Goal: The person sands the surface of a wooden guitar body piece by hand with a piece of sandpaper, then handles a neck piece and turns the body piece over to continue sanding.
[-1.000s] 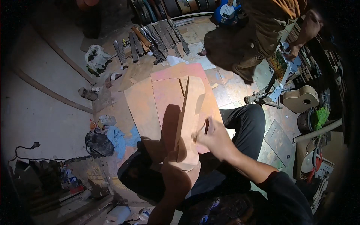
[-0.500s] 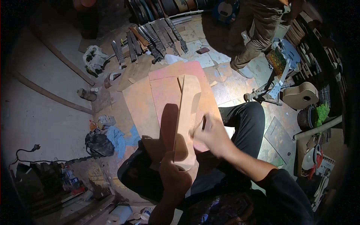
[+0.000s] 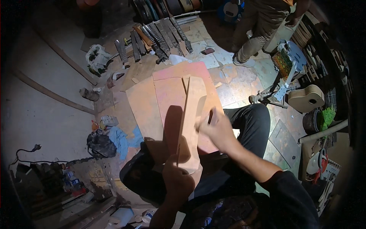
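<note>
A long pale wooden guitar neck blank points away from me, its thick near end in my left hand. The fingers of that hand wrap round the wood from beneath. Against the blank's right side, about midway along, is my right hand, curled closed and slightly smeared by motion. A small dark shape shows by its thumb, and I cannot make out what it grips. Below the blank lies a pinkish-orange board across my lap, with the shadows of wood and hand on it.
Several guitar necks lie in a row on the floor ahead. A person's leg stands at the far right. An unfinished guitar body and a metal stand are on the right. Blue cloth and a black bag lie left.
My right hand has shifted slightly right beside the wood, still closed. My left hand keeps its hold. The other person's foot has moved a little to the left and away.
</note>
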